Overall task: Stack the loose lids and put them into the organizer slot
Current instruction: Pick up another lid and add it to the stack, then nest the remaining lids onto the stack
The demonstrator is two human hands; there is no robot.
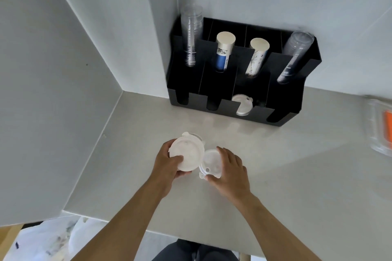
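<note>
My left hand grips a small stack of white plastic lids, tilted up off the counter. Right beside it, my right hand holds a single translucent lid by its edges, low over the counter and almost touching the stack. A black organizer stands against the back wall. Its third front slot from the left holds a few white lids; the other front slots look dark and bare.
The organizer's rear slots carry clear cup stacks and two paper cup stacks. A clear tray with something orange sits at the right edge. Walls close in left and behind. White bags lie below the counter's front-left corner.
</note>
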